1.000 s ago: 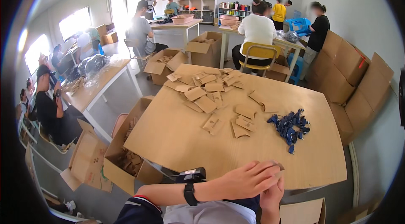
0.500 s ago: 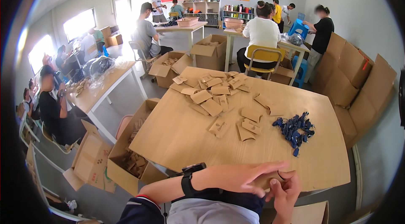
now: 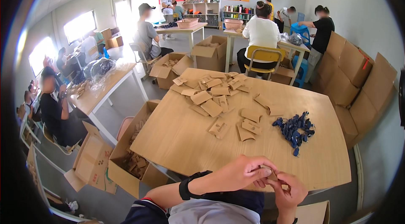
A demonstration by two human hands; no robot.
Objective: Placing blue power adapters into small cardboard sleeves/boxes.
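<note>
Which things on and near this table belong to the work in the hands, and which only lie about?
In use: left hand, right hand, small brown pouch, brown pouches, blue pieces.
Lying about: open carton, stacked boxes, yellow chair.

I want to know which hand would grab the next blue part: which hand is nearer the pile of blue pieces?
Right. The right hand is below the pile of blue pieces, slightly toward the left; the left hand is farther left. Both are together at the table's near edge.

Card pcs [image 3: 219,97] left of clips [image 3: 294,128] on table [image 3: 181,139].
</note>
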